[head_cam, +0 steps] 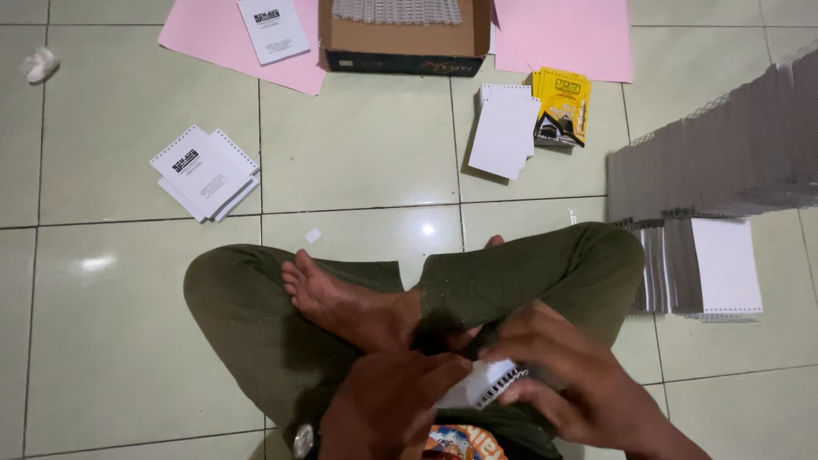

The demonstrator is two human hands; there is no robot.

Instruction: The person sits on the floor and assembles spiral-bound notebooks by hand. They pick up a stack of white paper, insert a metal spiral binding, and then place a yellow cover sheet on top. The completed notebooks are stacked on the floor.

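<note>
The fingers of the right hand (567,388) were curled over a small white booklet (484,385), their tips pressed along its punched edge where a wire binding comb showed, so the hand was clamped on it from the right. The left hand (388,409) closed on the same booklet from the other side, its fingers folded under and against the white pages; a wristwatch (303,440) sat on that wrist. The booklet was held between both hands, just above the lap, over crossed legs in olive trousers (256,315) with a bare foot (341,302) just beyond the knuckles. Farther out from the fingers, on the pale green tiled floor (128,128), lay a small stack of bound white booklets (204,173) to the left, a pile of white punched sheets (504,132) beside yellow covers (563,106) ahead, and a long row of bound booklets (724,162) to the right. Beyond these stood an open cardboard box (405,38) on pink paper sheets (562,38).
</note>
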